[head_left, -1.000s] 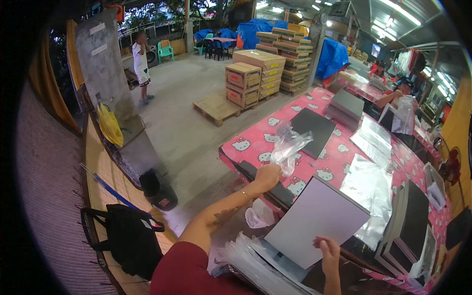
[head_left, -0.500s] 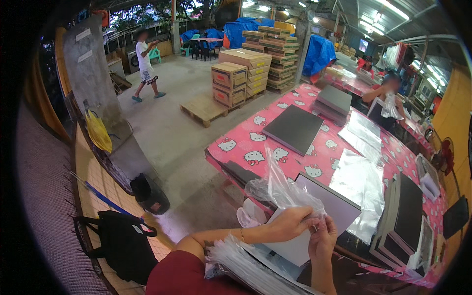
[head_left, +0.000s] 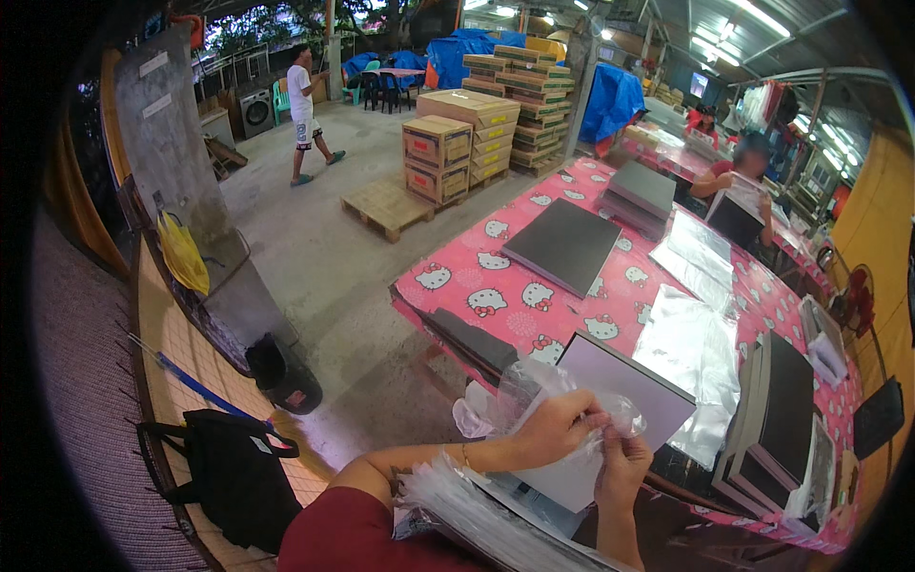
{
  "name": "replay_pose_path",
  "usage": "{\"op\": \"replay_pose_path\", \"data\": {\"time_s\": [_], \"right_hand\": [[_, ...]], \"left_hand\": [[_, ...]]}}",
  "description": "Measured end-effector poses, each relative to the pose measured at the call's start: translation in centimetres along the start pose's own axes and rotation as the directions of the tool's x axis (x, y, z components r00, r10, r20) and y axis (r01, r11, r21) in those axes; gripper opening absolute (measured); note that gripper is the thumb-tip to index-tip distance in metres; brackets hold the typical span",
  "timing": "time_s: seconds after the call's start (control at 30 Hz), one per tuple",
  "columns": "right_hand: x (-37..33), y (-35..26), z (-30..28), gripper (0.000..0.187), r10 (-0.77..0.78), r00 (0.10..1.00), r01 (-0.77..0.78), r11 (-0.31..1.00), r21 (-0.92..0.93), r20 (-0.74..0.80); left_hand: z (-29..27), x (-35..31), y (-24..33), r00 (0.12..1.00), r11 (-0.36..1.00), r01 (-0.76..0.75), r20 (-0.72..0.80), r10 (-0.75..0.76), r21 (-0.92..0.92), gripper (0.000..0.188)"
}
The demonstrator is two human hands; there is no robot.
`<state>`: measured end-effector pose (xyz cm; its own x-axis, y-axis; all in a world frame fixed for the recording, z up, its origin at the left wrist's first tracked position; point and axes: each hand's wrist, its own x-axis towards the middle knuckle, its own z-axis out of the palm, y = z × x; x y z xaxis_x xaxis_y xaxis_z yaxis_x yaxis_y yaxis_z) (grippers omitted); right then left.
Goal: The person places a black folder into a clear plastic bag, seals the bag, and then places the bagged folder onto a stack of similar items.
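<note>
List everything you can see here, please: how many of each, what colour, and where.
Clear plastic bag: one, transparent, pinched between both hands.
Flat panel: one, pale grey with a dark edge, under the bag.
Stack of clear bags: one, on the lap.
Dark panels: several, black, on the table.
Table: one, pink patterned cover.
Cardboard boxes: many, brown, on pallets.
Black bag: one, lower left.
Left hand: grip on the bag.
Right hand: grip on the bag.

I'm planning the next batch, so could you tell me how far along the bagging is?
Done: nothing visibly bagged yet. In hand: left hand and right hand pinch a clear plastic bag above a grey board. Left: dark boards stacked and loose bags on the pink table.
</note>
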<state>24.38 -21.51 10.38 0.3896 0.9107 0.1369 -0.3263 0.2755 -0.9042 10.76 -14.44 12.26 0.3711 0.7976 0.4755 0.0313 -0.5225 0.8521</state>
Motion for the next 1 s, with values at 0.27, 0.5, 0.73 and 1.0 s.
{"op": "replay_pose_path", "data": {"time_s": [0.27, 0.5, 0.73, 1.0], "right_hand": [[-0.5, -3.0, 1.0, 0.016, -0.031, 0.996, 0.029, 0.999, 0.03, 0.084], [-0.9, -2.9, -1.6, 0.025, -0.167, 0.985, 0.164, 0.984, 0.065, 0.045], [-1.0, -3.4, -2.3, 0.046, -0.196, 0.962, 0.126, 0.936, 0.328, 0.19], [0.3, -6.3, -5.0, 0.03, 0.04, 0.986, -0.113, 0.876, 0.469, 0.162]], "left_hand": [[0.0, 0.6, 2.0, 0.979, 0.981, -0.184, 0.077, 0.187, -0.056, 0.016], [-2.0, 2.0, 0.9, 0.987, 0.98, -0.155, -0.016, 0.158, 0.127, 0.012], [-1.8, 2.9, -0.4, 0.957, 0.971, -0.179, -0.202, 0.209, 0.158, 0.008], [-3.5, 1.6, -1.1, 0.996, 0.994, 0.032, -0.082, -0.024, 0.101, 0.011]]}}
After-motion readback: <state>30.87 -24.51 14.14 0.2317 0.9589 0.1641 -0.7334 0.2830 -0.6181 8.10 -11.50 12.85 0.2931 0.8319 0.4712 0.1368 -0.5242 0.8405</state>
